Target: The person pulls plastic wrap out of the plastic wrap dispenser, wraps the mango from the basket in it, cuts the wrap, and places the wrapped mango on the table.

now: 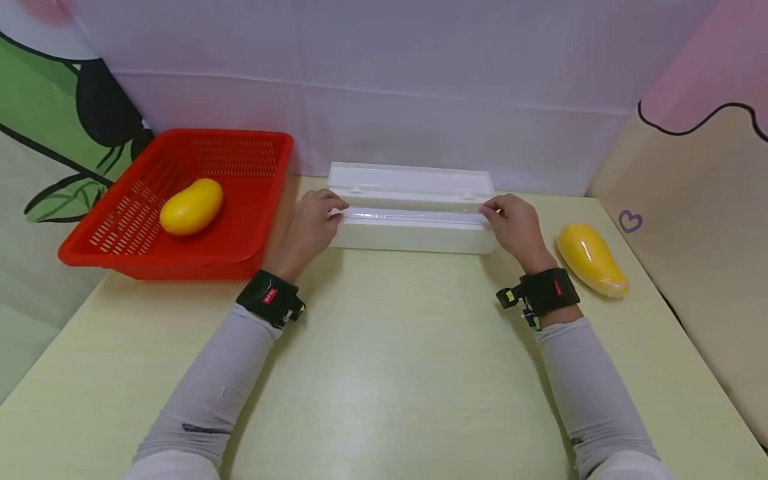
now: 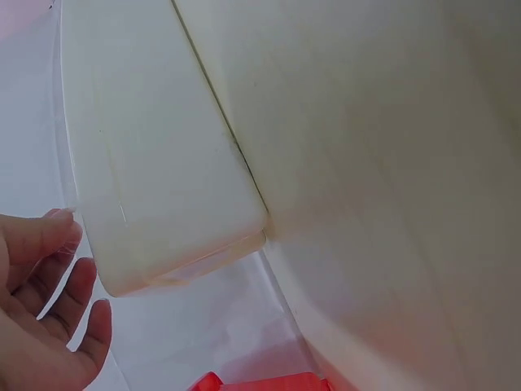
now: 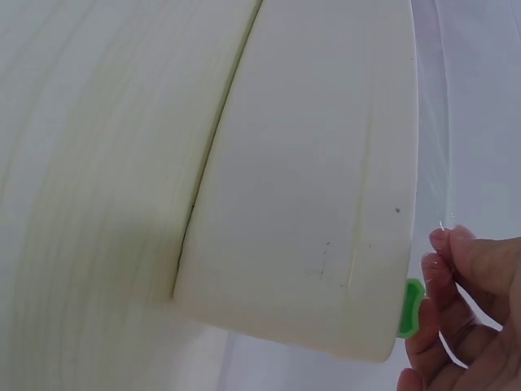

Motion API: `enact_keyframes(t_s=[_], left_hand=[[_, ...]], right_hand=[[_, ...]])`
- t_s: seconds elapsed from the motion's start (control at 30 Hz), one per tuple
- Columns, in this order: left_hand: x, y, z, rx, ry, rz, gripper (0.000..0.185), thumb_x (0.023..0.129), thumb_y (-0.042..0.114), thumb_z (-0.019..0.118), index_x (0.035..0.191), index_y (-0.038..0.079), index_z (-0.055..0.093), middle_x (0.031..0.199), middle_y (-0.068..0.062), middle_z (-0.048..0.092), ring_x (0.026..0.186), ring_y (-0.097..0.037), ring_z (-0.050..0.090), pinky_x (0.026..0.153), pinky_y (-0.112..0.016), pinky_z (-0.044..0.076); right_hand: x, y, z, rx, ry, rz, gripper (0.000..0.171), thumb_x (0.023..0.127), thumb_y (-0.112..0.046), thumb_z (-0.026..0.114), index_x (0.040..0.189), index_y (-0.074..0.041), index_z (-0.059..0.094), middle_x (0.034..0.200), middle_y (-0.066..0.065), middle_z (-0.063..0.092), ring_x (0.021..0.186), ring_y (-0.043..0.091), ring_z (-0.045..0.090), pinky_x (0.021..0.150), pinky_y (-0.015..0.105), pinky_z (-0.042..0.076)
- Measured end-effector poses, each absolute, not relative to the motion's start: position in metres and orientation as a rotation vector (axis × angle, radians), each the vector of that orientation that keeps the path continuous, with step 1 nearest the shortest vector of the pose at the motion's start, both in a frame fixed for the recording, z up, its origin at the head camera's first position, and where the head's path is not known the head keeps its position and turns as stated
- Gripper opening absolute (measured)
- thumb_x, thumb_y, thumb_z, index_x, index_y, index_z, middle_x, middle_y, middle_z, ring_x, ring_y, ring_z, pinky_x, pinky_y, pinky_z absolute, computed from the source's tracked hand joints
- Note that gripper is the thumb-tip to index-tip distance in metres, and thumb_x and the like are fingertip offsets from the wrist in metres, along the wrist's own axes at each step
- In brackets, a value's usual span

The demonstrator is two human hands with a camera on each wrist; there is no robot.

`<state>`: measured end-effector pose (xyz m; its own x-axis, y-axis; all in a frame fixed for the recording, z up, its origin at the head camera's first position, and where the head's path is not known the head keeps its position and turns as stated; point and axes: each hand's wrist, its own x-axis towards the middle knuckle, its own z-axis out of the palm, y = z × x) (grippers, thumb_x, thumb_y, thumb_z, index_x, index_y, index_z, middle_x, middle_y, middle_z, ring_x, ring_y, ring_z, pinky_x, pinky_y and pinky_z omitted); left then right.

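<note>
A long white cling film box [image 1: 414, 237] stands at the back of the table with its lid [image 1: 411, 179] tipped up. Clear plastic film [image 1: 414, 215] stretches along its open top. At the box's left end, my left hand [image 1: 312, 220] pinches one corner of the film between thumb and index finger. My right hand [image 1: 516, 223] pinches the opposite corner at the right end. In the right wrist view the film [image 3: 435, 155] rises above the box edge toward the fingertips, and a green piece [image 3: 411, 308] sticks out from the box's side.
To the left stands a red plastic basket [image 1: 252, 247] with a yellow mango [image 1: 192, 207] in it. Another mango [image 1: 591, 260], in shiny wrap, lies on the table [image 1: 384, 360] at the right. A pale cloth [image 1: 384, 87] hangs right behind the box.
</note>
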<state>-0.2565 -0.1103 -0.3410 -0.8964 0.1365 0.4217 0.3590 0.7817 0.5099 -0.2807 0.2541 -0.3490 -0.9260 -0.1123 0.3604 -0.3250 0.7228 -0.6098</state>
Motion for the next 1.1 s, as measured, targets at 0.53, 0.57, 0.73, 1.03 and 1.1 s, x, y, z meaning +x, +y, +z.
enact_keyframes(t_s=[0.53,0.57,0.73,1.03,1.1], left_hand=[[-0.2552,-0.1114,-0.3407,-0.428,-2.455,-0.876,0.019,0.095,-0.002,0.06,0.109,-0.004,0.074,0.106,-0.02,0.07,0.099,-0.035,0.059,0.093,-0.045,0.049],[-0.2554,-0.1116,-0.3409,-0.436,-2.446,-0.873,0.019,0.095,-0.002,0.06,0.108,-0.004,0.074,0.105,-0.02,0.07,0.099,-0.035,0.059,0.093,-0.046,0.049],[-0.2558,-0.1115,-0.3413,-0.452,-2.401,-0.873,0.019,0.094,-0.005,0.06,0.106,-0.005,0.075,0.102,-0.02,0.069,0.097,-0.035,0.061,0.092,-0.044,0.051],[-0.2502,-0.1104,-0.335,-0.416,-2.405,-0.885,0.021,0.096,-0.002,0.06,0.112,-0.003,0.073,0.109,-0.019,0.069,0.1,-0.033,0.062,0.096,-0.043,0.053],[-0.2495,-0.1103,-0.3329,-0.411,-2.406,-0.885,0.021,0.096,-0.001,0.06,0.112,-0.003,0.073,0.11,-0.019,0.069,0.101,-0.033,0.062,0.096,-0.043,0.052]], right_hand=[[-0.2806,0.2524,-0.349,0.312,-2.493,1.126,0.025,0.098,-0.019,0.064,0.105,0.003,0.072,0.095,0.016,0.062,0.082,0.024,0.051,0.069,0.026,0.041],[-0.2803,0.2524,-0.3489,0.314,-2.486,1.128,0.025,0.098,-0.019,0.064,0.105,0.003,0.072,0.096,0.016,0.063,0.083,0.024,0.052,0.069,0.026,0.041],[-0.2788,0.252,-0.3478,0.298,-2.453,1.155,0.026,0.098,-0.02,0.063,0.105,0.004,0.072,0.099,0.017,0.063,0.087,0.025,0.053,0.07,0.024,0.041],[-0.2794,0.2505,-0.3459,0.298,-2.358,1.142,0.026,0.097,-0.02,0.065,0.103,0.003,0.073,0.096,0.015,0.064,0.086,0.022,0.055,0.07,0.023,0.04],[-0.2793,0.2509,-0.3459,0.302,-2.341,1.142,0.026,0.097,-0.02,0.066,0.102,0.003,0.073,0.095,0.015,0.064,0.086,0.022,0.055,0.07,0.023,0.04]])
